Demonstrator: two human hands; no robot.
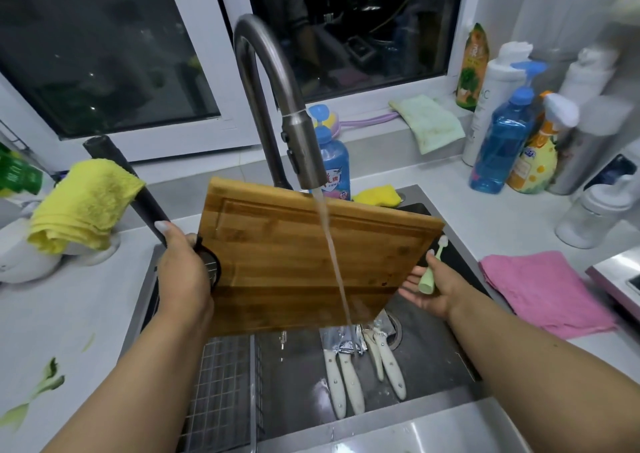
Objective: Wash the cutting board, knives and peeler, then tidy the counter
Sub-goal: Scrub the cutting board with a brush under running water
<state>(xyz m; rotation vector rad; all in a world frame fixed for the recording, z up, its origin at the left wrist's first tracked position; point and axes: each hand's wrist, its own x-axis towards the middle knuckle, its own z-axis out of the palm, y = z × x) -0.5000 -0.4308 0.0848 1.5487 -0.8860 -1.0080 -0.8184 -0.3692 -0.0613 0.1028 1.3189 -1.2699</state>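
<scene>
Over the sink (446,414), the left hand (181,272) grips the tilted board (277,255) under running water; the right hand (433,288) holds a brush (431,269); knives (349,380) lie below.

One cutting board (298,255). Four white knife handles (349,380) in the sink, with one peeler (349,347) among them. One small green brush (431,269). One tap (277,106). Two yellow cloths (83,203), one pale green cloth (429,121), one pink cloth (543,290). Two blue bottles (498,144). Three green scraps (48,380) lie on the bench.
</scene>
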